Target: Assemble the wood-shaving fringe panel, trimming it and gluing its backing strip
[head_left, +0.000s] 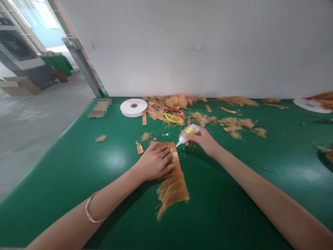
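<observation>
My left hand (157, 161) lies with its fingers flat across a tan, fringed strip (180, 180), pressing it to the table. The strip's right side is a smooth band, while loose fibres fan out at its lower left. Fingers of my right hand (204, 140) are wrapped round a white glue bottle (191, 130) with a yellow label. The bottle is tilted down to the left, its nozzle at the strip's upper right edge; whether the tip touches I cannot tell. A small folded tan scrap (139, 148) sits left of my left hand.
Behind my hands on the green table (125, 215) are a white tape roll (133, 107), scissors with red and yellow handles (173, 114), and heaps of tan fibre (179, 100). A second white roll (312, 105) is at the far right. A pale wall (197, 66) rises behind.
</observation>
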A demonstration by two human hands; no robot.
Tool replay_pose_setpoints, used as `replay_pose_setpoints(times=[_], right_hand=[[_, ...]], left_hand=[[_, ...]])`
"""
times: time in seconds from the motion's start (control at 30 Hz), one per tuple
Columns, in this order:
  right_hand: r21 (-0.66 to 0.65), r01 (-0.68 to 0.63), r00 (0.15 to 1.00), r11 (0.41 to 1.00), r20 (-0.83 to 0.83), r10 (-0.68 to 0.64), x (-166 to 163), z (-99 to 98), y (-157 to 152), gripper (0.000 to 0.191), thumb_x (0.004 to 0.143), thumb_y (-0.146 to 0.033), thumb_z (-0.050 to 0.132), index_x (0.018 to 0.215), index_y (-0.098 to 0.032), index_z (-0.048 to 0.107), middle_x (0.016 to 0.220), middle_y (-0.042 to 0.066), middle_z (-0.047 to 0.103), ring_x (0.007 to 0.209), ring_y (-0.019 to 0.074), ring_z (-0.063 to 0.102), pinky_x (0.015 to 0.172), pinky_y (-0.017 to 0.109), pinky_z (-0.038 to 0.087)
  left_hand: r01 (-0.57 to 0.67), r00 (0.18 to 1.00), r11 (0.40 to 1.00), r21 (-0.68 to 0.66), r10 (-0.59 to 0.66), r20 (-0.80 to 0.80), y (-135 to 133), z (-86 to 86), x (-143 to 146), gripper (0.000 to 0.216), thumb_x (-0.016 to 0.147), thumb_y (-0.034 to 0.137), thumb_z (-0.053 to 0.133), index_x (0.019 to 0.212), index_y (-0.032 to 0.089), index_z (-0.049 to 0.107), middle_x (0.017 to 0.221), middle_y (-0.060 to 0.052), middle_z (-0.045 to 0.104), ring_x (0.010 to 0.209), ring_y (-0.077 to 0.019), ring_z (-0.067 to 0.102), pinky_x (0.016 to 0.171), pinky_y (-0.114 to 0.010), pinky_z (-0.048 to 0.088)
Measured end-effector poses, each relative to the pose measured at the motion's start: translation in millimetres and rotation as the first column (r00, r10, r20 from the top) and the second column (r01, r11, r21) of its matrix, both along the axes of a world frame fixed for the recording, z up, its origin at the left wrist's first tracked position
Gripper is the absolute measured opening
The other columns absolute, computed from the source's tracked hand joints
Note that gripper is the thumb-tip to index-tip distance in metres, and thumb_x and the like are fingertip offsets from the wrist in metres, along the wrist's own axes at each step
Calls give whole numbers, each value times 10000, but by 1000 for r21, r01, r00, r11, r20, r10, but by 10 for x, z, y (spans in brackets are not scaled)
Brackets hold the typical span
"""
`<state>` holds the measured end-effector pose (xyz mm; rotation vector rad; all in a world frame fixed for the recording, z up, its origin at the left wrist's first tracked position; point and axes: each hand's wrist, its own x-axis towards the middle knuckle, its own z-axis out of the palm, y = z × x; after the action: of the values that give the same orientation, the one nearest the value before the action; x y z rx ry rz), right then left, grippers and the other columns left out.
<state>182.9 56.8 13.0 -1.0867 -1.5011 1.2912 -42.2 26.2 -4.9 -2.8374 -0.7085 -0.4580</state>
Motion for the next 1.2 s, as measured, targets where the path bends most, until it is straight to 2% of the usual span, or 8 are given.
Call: replay_pose_setpoints(times=[0.13,0.33,0.47,0.8,1.2], right_hand=[[41,10,1000,999,25,-11,-24,-23,-20,320,683,-441,694,807,-177,562,703,9,602,538,116,530,514,272,443],[104,-60,983,993,182,40,-100,-26,-78,299,717,-447,668,838,-197,559,783,18,608,575,127,524,563,297,453],[176,-85,958,981,285,32,-115,-57,-77,290,711,-446,670,839,-207,567,773,18,609,606,145,534,568,302,450],[300,-39,948,953,313,-60,-131,-110,-123,281,714,-474,661,802,-221,573,765,20,612,668,173,538,600,307,419],[372,84,904,924,362,-228,-185,-77,-118,302,716,-473,658,709,-187,562,604,-17,521,533,108,409,516,245,300]], left_hand=[[-12,1000,1000,-16,12,9,-17,40,0,319,909,321,394,1005,146,642,1111,-98,662,1063,-238,575,949,-417,364],[-30,999,999,-43,29,-40,-32,85,-5,330,904,353,410,1116,188,601,1276,-105,560,1187,-266,475,955,-452,341],[-55,996,997,-55,51,-68,-28,80,-8,344,906,388,401,1121,206,597,1261,-107,565,1210,-275,447,972,-477,315],[-46,996,997,-68,41,-74,-7,27,-17,380,918,398,367,1156,185,572,1225,-116,590,1163,-266,483,963,-450,329],[-39,996,997,-70,34,-78,-1,34,-15,371,913,406,381,1117,175,588,1234,-122,577,1138,-266,499,942,-436,353]])
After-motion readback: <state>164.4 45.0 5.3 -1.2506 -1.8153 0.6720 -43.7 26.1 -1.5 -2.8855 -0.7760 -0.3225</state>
